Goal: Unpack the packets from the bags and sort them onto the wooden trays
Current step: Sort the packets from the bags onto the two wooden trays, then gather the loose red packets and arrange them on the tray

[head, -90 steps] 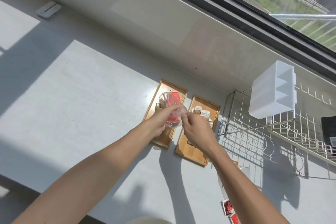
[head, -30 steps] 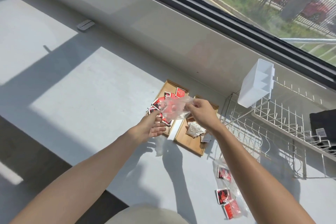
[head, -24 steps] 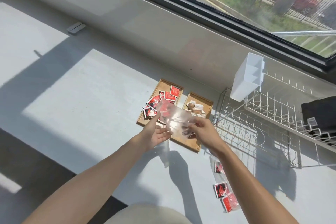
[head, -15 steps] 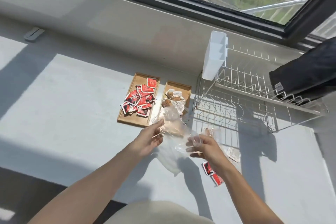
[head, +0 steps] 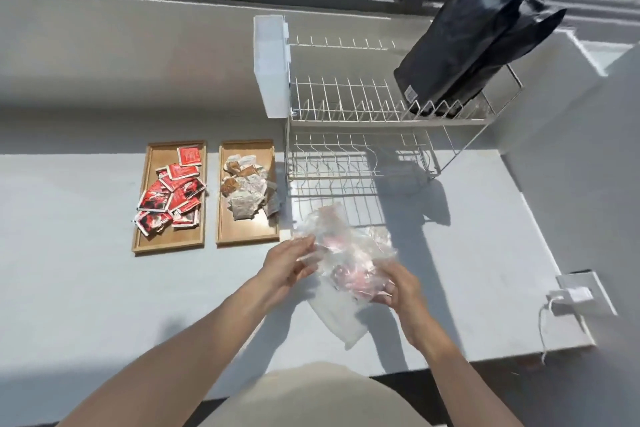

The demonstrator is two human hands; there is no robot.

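Observation:
Two wooden trays lie side by side on the grey counter. The left tray (head: 142, 239) holds a heap of red packets (head: 171, 196). The right tray (head: 242, 234) holds brown and white packets (head: 246, 189). Right of the trays, both hands hold a clear plastic bag with red packets inside (head: 349, 262), blurred by motion. My left hand (head: 289, 262) grips its left edge. My right hand (head: 398, 286) holds its lower right side. An empty clear bag (head: 337, 317) lies flat on the counter beneath them.
A white wire dish rack (head: 363, 135) stands behind the hands, with a white plastic caddy (head: 272, 66) on its left end and a black pouch (head: 467, 42) leaning on its upper tier. A white plug and cord (head: 568, 295) sit at the counter's right edge.
The red packets went out of the first bag onto the left tray. The emptied bag now lies on the counter, and both hands moved right onto another bag with red packets.

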